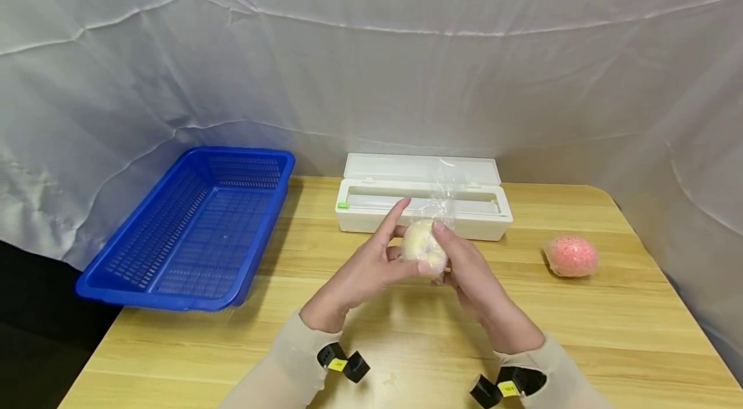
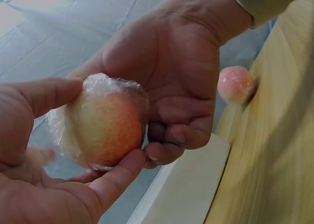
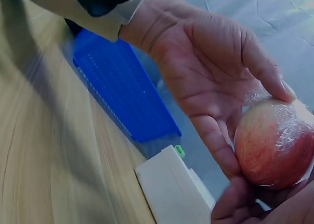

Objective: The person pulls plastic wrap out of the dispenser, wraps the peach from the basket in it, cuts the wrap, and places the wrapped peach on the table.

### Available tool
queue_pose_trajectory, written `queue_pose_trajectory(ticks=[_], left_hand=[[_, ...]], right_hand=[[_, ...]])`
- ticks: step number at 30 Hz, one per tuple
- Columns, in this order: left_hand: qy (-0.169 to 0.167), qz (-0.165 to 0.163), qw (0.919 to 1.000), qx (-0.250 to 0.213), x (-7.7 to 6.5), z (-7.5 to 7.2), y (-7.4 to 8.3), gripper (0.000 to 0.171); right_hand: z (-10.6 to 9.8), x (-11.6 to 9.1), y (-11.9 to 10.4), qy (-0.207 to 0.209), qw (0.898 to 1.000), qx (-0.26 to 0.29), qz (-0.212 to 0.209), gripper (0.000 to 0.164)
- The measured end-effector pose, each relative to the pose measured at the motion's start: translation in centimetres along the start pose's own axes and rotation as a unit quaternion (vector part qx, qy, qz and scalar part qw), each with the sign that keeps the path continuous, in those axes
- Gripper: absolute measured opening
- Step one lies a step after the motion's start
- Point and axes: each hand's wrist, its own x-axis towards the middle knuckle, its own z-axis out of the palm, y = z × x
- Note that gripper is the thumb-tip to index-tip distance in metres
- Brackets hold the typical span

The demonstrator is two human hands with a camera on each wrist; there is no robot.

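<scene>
An apple (image 1: 420, 242), pale yellow on one side and red on the other, is wrapped in clear cling film and held up between both hands. My left hand (image 1: 377, 260) holds its left side, thumb across the near face and index finger pointing up and away. My right hand (image 1: 473, 273) grips the opposite side, its thumb on top of the fruit. A loose flap of cling film (image 1: 442, 193) stands up beyond the apple. In the right wrist view, the film (image 3: 289, 131) lies wrinkled over the red skin.
Behind the hands sits a white cling film box (image 1: 371, 222) with its lid raised and a green slider at the left. A blue plastic basket (image 1: 226, 248) stands at the left. On the right lies another film-wrapped pinkish fruit (image 1: 571, 256). Grey cloth (image 1: 371, 73) hangs behind the table.
</scene>
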Motion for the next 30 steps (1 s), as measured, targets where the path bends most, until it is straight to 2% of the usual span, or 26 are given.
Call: queue_pose_trajectory(ticks=[3, 6, 11, 15, 17, 20, 24, 27, 30], left_hand=[[-0.009, -0.010, 0.9998, -0.013, 0.1, -0.4, 0.0, 0.110], [-0.015, -0.023, 0.9996, 0.002, 0.2, -0.8, -0.2, 0.112], [-0.033, -0.025, 0.9986, 0.034, 0.2, -1.3, -0.5, 0.106], [-0.039, -0.015, 0.9975, 0.056, 0.2, -1.0, -0.7, 0.095], [-0.033, -0.011, 0.9967, 0.074, 0.2, -0.7, -0.9, 0.091], [-0.006, -0.005, 0.9941, 0.108, 0.1, -0.3, -1.0, 0.083], [0.025, 0.015, 0.9875, 0.155, 0.1, 0.2, -0.8, 0.073], [0.028, 0.025, 0.9818, 0.186, 0.1, 0.4, -0.7, 0.076], [0.022, 0.020, 0.9769, 0.211, 0.1, 0.3, -0.7, 0.084]], right_hand=[[0.1, -0.2, -0.1, -0.024, 0.999, 0.025, -0.012, 0.056], [0.0, -0.5, -0.2, -0.052, 0.998, 0.028, -0.016, 0.055], [-0.2, -0.8, -0.4, -0.101, 0.995, 0.002, -0.009, 0.057], [-0.2, -0.9, -0.4, -0.115, 0.993, -0.014, -0.017, 0.058], [-0.1, -0.8, -0.3, -0.114, 0.993, -0.019, -0.022, 0.058], [0.1, -0.8, -0.2, -0.103, 0.994, -0.025, -0.025, 0.059], [0.5, -0.8, -0.1, -0.076, 0.996, -0.034, -0.027, 0.062], [0.7, -0.8, 0.0, -0.053, 0.997, -0.048, -0.028, 0.064], [0.8, -0.8, 0.1, -0.025, 0.997, -0.064, -0.020, 0.062]])
